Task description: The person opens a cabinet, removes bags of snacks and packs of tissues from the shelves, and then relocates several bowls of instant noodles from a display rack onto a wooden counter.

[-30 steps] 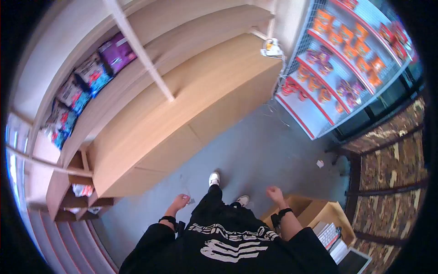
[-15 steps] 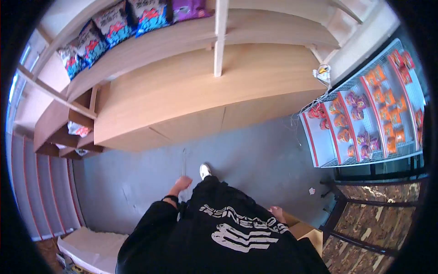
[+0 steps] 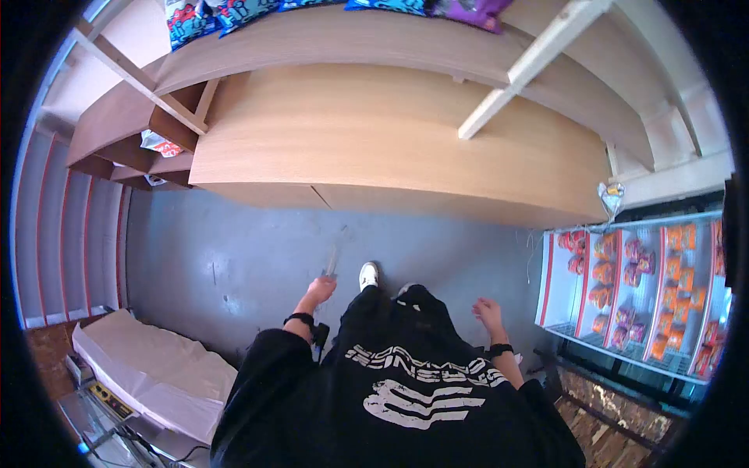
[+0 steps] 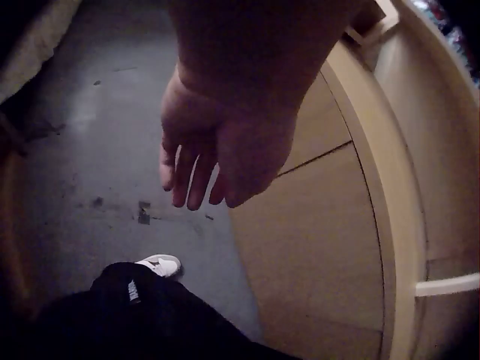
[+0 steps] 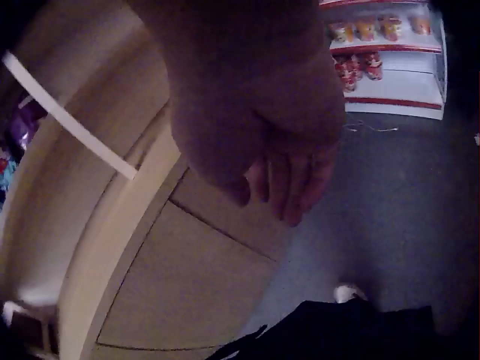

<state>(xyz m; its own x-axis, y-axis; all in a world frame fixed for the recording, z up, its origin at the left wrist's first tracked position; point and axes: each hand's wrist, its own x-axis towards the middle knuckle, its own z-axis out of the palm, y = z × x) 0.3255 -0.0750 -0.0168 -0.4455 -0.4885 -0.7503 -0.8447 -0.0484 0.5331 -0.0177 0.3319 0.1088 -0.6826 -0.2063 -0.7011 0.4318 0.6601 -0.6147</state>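
Note:
My left hand (image 3: 320, 290) hangs over the grey floor beside my leg, its fingers loosely bent around nothing. The left wrist view shows the same hand (image 4: 232, 146) with its fingers drooping, wooden cabinet doors (image 4: 307, 232) behind it. On my other side, the right hand (image 3: 488, 312) is held out from the body, also without anything in it. In the right wrist view its fingers (image 5: 289, 184) curve softly downward. Ahead runs a long wooden counter (image 3: 374, 129), out of reach of both hands, with snack bags (image 3: 242, 9) on the shelf above.
A wire rack (image 3: 562, 285) with red-edged shelves of snack packs stands at the right. Grey tiered shelves (image 3: 66, 234) and a brown cubby unit (image 3: 109, 129) are at the left. A cloth-covered block (image 3: 156, 366) lies at the lower left, near a metal frame (image 3: 86, 413).
The view has turned left: the counter now runs almost straight across, and the snack rack sits lower at the right. The cardboard box by my right hand has left the view. Both hands stay empty.

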